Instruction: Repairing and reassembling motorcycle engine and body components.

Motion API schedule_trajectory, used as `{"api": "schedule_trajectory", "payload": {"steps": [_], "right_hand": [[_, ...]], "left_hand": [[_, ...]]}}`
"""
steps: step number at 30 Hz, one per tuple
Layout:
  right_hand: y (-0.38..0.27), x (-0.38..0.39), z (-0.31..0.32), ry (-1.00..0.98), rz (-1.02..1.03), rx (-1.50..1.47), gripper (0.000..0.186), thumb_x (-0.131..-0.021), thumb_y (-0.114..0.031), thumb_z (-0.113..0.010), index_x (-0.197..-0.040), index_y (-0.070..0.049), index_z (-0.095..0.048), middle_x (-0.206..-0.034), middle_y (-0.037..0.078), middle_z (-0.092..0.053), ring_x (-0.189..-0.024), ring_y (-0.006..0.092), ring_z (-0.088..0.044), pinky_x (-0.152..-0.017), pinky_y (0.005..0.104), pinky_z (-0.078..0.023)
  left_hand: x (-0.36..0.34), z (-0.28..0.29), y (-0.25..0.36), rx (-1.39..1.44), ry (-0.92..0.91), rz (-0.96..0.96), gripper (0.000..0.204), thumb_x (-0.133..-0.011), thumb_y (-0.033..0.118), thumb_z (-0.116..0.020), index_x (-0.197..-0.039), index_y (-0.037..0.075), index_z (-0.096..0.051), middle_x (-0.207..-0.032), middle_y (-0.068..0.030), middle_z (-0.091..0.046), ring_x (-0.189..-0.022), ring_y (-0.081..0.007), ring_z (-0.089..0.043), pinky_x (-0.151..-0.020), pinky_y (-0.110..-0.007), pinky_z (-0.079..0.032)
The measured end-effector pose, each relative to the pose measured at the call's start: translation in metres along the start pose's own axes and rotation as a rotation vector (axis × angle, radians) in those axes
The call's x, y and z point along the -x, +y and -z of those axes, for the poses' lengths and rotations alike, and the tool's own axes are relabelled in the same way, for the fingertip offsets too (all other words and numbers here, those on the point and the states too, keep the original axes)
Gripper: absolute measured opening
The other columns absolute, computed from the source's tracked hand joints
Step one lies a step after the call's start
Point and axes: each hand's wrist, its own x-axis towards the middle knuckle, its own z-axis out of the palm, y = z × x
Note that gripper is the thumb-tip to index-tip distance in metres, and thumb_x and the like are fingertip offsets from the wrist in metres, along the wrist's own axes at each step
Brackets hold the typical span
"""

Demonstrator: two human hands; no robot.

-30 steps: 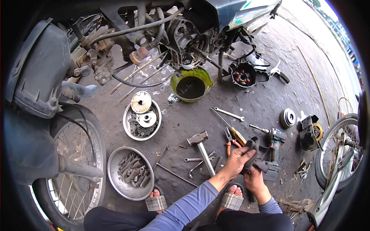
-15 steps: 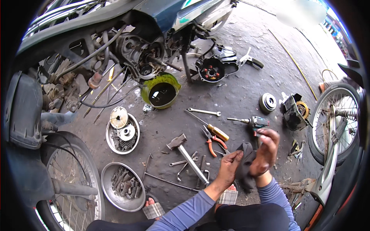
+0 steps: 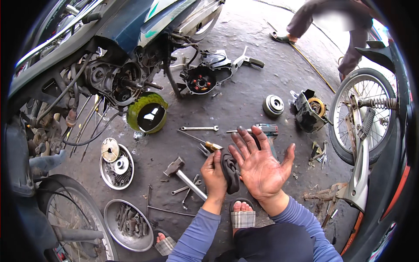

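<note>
A dark cloth (image 3: pixel 230 174) hangs bunched from my left hand (image 3: pixel 214 177), whose fingers are closed on it. Beside it my right hand (image 3: pixel 264 168) is open, palm up and fingers spread, with dark smudges on the skin and nothing in it. Beyond the right hand lies a cordless drill (image 3: pixel 267 129), partly covered by the fingers. The yellow handle of a screwdriver (image 3: pixel 213 145) shows just past my left hand; pliers by it are mostly hidden. To the left a hammer (image 3: pixel 185 177) rests on the ground, near a wrench (image 3: pixel 200 128) farther off.
A motorcycle with an opened engine (image 3: pixel 118 81) stands at the left, a yellow-green container of dark liquid (image 3: pixel 162 107) below it. Two metal bowls, one with sockets (image 3: pixel 118 236), sit near the front wheel. Another motorcycle's wheel (image 3: pixel 338 118) is at the right. A person's leg (image 3: pixel 301 22) shows at the back.
My right hand has come away from the cloth and opened palm up; my left hand keeps the cloth. The view has shifted, and a person has come into sight at the back right.
</note>
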Motion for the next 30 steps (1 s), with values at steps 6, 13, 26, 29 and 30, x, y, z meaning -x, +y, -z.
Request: {"api": "schedule_trajectory", "payload": {"steps": [6,13,26,29,30], "right_hand": [[-0.024,-0.006,0.029,0.141,-0.084,-0.167,0.085,-0.086,-0.076,-0.039,-0.131,-0.004,-0.048,-0.137,0.020,-0.046,-0.134,0.0376,-0.037,-0.115,0.0531,-0.024],[-0.007,0.020,0.062,0.040,-0.416,0.636,0.063,-0.095,-0.029,-0.058,-0.147,-0.002,-0.034,-0.145,0.017,-0.042,-0.134,0.0238,-0.041,-0.112,0.0388,-0.030],[-0.012,0.030,0.109,0.392,-0.222,0.443,0.020,-0.080,0.008,-0.054,-0.096,0.000,-0.064,-0.103,0.008,-0.065,-0.097,0.0171,-0.062,-0.088,0.0301,-0.051],[0.000,0.035,0.099,0.376,-0.016,0.777,0.027,-0.074,0.008,-0.066,-0.081,-0.009,-0.045,-0.081,-0.002,-0.046,-0.077,0.0075,-0.042,-0.073,0.0213,-0.036],[0.003,0.038,0.099,0.314,0.003,0.993,0.028,-0.076,0.006,-0.065,-0.079,-0.009,-0.041,-0.080,-0.002,-0.043,-0.076,0.0073,-0.039,-0.071,0.0215,-0.035]], "left_hand": [[0.014,0.008,0.042,-0.042,-0.466,-0.036,0.015,-0.091,0.012,-0.065,-0.089,-0.003,-0.066,-0.081,-0.0018,-0.066,-0.074,-0.0060,-0.057,-0.068,-0.023,-0.047],[-0.001,0.008,0.034,-0.763,-0.345,-0.478,0.021,-0.085,0.013,-0.069,-0.101,0.000,-0.070,-0.087,-0.0168,-0.071,-0.081,-0.0285,-0.069,-0.079,-0.036,-0.049],[-0.014,0.030,0.010,-0.819,-0.640,-0.051,0.026,-0.089,0.021,-0.068,-0.096,-0.003,-0.071,-0.086,-0.0152,-0.069,-0.073,-0.0134,-0.066,-0.063,-0.029,-0.052],[-0.002,0.020,0.016,-0.536,-0.697,0.410,0.042,-0.093,0.038,-0.063,-0.112,0.001,-0.066,-0.105,-0.0094,-0.066,-0.092,-0.0184,-0.066,-0.071,-0.033,-0.056],[0.002,0.017,0.017,-0.228,-0.628,0.753,0.048,-0.095,0.045,-0.060,-0.119,0.004,-0.063,-0.110,-0.0053,-0.064,-0.098,-0.0193,-0.064,-0.072,-0.034,-0.056]]}}
